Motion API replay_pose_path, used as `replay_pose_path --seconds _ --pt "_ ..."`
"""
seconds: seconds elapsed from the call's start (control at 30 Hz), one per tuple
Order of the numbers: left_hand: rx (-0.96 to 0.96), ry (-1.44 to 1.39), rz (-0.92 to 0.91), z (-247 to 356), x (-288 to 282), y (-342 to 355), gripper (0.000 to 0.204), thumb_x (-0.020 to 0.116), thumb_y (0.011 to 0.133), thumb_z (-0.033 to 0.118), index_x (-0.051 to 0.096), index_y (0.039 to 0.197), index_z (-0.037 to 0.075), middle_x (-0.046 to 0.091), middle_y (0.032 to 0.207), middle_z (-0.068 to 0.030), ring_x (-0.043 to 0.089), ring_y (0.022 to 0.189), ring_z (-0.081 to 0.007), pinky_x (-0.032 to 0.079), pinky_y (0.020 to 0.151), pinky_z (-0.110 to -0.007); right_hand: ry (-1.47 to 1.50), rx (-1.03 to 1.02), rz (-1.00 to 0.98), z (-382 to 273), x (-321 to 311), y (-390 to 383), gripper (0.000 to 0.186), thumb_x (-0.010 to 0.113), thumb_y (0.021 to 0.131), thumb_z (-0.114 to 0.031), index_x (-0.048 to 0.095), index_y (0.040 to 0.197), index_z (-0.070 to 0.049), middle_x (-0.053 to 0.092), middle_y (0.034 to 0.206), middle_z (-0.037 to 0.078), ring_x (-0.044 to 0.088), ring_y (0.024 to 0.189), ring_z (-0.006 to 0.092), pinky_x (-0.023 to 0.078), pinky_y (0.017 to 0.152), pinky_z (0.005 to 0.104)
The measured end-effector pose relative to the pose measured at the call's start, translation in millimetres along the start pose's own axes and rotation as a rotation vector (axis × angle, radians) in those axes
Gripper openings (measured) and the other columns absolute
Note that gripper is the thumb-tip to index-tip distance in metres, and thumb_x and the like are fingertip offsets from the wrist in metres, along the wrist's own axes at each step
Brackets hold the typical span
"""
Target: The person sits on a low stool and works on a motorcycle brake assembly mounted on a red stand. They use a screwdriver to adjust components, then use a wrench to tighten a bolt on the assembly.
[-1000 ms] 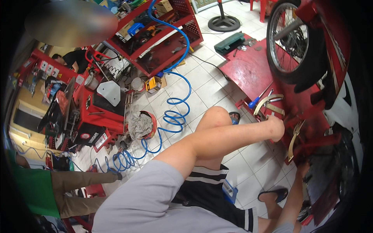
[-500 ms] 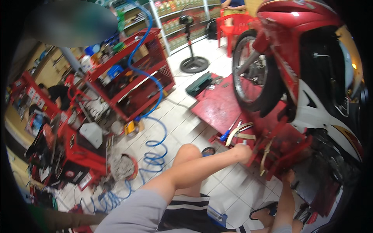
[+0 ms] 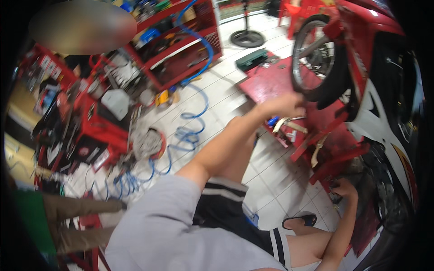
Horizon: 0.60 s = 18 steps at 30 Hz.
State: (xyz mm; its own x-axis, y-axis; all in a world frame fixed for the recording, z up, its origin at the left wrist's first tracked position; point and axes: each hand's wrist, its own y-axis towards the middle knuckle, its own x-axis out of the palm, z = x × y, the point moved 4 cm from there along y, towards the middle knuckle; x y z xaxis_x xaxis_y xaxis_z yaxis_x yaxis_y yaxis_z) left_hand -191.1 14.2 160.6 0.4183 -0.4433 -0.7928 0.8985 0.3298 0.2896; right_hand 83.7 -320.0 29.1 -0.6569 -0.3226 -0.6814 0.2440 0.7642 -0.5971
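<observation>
My left hand (image 3: 285, 105) is raised over the red lift platform (image 3: 264, 85), near the front wheel (image 3: 330, 95) of a red and white motorcycle (image 3: 368, 115). Motion blurs its fingers, so whether it holds anything is unclear. Below that hand lie a curved cream strip (image 3: 280, 124) and a blue-handled tool (image 3: 272, 121). My right hand (image 3: 346, 188) is lower down, beside the red metal frame (image 3: 340, 163) under the motorcycle. Its fingers curl closed around something small that I cannot make out. A second cream strip (image 3: 318, 153) rests on the frame.
A coiled blue air hose (image 3: 184, 135) trails across the tiled floor. Red shelving (image 3: 176, 56) and a cluttered red cabinet (image 3: 97, 128) stand on the left. A green toolbox (image 3: 251, 59) sits at the platform's far end. Another person's brown-trousered legs (image 3: 81, 208) show at lower left.
My left hand has lifted up and away from the cream strip and frame. The right hand has shifted up, its fingers now curled. The whole view has tilted down.
</observation>
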Motion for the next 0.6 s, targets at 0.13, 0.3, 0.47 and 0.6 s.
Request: replay_pose_path --seconds 0.13,0.3,0.47,0.6 --pt "-0.457 -0.186 0.739 -64.6 -133.9 -62.3 0.038 0.066 0.085 0.026 0.062 0.109 -0.004 0.068 0.087 -0.0121 0.065 0.071 -0.0160 0.052 0.060 -0.028 -0.024 0.027 -0.013 -20.9 -15.5 -34.0 0.020 0.066 0.062 -0.015 0.066 0.073 0.002 0.062 0.059 0.009 0.061 0.056 0.0156 0.047 0.055 0.0317" --pt "-0.905 0.078 1.003 -220.5 -310.5 -204.0 0.030 0.059 0.079 0.018 0.063 0.100 -0.003 0.064 0.078 -0.0122 0.058 0.060 -0.0188 0.045 0.051 -0.036 -0.076 -0.057 -0.038 -26.4 -2.3 -18.9 0.019 0.066 0.060 -0.015 0.067 0.072 0.001 0.063 0.060 0.009 0.061 0.056 0.0156 0.048 0.056 0.0323" --pt "-1.251 0.104 0.499 -282.9 -306.0 -161.2 0.016 0.055 0.077 0.016 0.062 0.075 0.002 0.060 0.068 -0.0121 0.057 0.053 -0.0204 0.042 0.046 -0.039 -0.043 0.097 0.067 0.2 -31.1 -60.2 0.020 0.067 0.064 -0.015 0.070 0.078 -0.001 0.066 0.063 0.008 0.062 0.058 0.0142 0.049 0.058 0.0313" --pt "-1.107 0.438 0.373 -299.5 -347.6 -194.5 0.039 0.061 0.080 0.036 0.070 0.103 0.005 0.068 0.107 -0.0155 0.063 0.100 -0.0249 0.047 0.085 -0.040 -0.034 -0.049 0.031 -7.8 -19.5 -43.0 0.029 0.069 0.069 -0.021 0.072 0.093 -0.004 0.069 0.071 0.008 0.065 0.062 0.0159 0.051 0.061 0.0321"
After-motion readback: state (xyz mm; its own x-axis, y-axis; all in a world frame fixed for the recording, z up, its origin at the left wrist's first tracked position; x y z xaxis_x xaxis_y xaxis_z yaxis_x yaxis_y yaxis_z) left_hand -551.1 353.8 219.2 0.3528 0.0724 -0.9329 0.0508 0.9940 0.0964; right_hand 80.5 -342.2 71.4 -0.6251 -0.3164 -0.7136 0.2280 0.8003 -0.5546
